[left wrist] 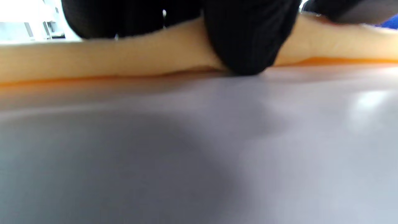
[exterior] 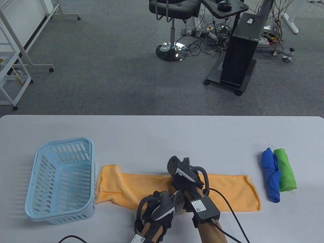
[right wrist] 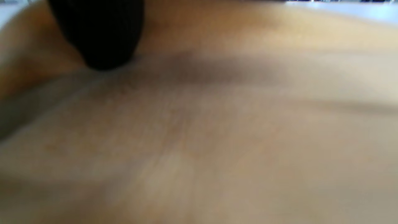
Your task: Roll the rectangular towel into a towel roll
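On the white tabletop, toward its 6 o'clock edge, a long orange rectangular cloth towel lies stretched from 9 to 3 o'clock, folded into a narrow strip, its 9 o'clock end rumpled just beside a pale blue slotted plastic basket. Both gloved hands sit at the strip's middle. The right hand rests on top of the towel, reaching toward 12 o'clock; the right wrist view shows one black fingertip pressing into the fabric, but whether the other fingers are spread or curled cannot be told. The left hand is at the towel's 6 o'clock edge, just at 7 o'clock of the right hand; the left wrist view shows a black fingertip down at that folded edge where it meets the tabletop, touching the cloth, while the rest of the fingers are too blurred to judge as open or closed. Well apart, at 3 o'clock of the towel, a rolled blue cloth and a rolled green cloth lie side by side, touching.
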`<state>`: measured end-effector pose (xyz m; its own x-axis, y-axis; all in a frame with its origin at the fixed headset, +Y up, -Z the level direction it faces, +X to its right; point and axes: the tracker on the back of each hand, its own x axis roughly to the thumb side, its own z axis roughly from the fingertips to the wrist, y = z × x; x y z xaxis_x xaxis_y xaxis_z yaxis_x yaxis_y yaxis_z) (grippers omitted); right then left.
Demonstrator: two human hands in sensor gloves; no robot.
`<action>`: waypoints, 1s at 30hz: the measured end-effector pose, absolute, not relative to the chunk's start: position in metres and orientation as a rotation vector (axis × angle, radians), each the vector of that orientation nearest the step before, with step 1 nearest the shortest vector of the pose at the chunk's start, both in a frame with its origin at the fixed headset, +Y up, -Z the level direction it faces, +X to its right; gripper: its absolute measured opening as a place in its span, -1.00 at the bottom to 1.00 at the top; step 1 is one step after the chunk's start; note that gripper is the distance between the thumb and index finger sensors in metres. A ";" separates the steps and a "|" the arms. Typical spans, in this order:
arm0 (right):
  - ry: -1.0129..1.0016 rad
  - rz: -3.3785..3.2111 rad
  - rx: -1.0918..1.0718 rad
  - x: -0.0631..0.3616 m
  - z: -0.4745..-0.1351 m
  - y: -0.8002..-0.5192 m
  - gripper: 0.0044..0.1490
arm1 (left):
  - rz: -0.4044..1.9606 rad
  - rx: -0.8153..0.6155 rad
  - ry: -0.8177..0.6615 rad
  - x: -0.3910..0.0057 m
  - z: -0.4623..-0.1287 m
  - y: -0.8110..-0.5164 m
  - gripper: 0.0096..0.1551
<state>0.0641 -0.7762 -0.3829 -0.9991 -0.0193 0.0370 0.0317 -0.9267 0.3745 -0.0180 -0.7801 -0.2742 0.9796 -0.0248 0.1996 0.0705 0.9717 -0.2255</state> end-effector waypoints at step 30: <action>-0.199 -4.157 -0.139 0.168 -0.300 -0.592 0.03 | 0.512 -0.044 -0.129 -0.128 -0.296 -0.591 -0.33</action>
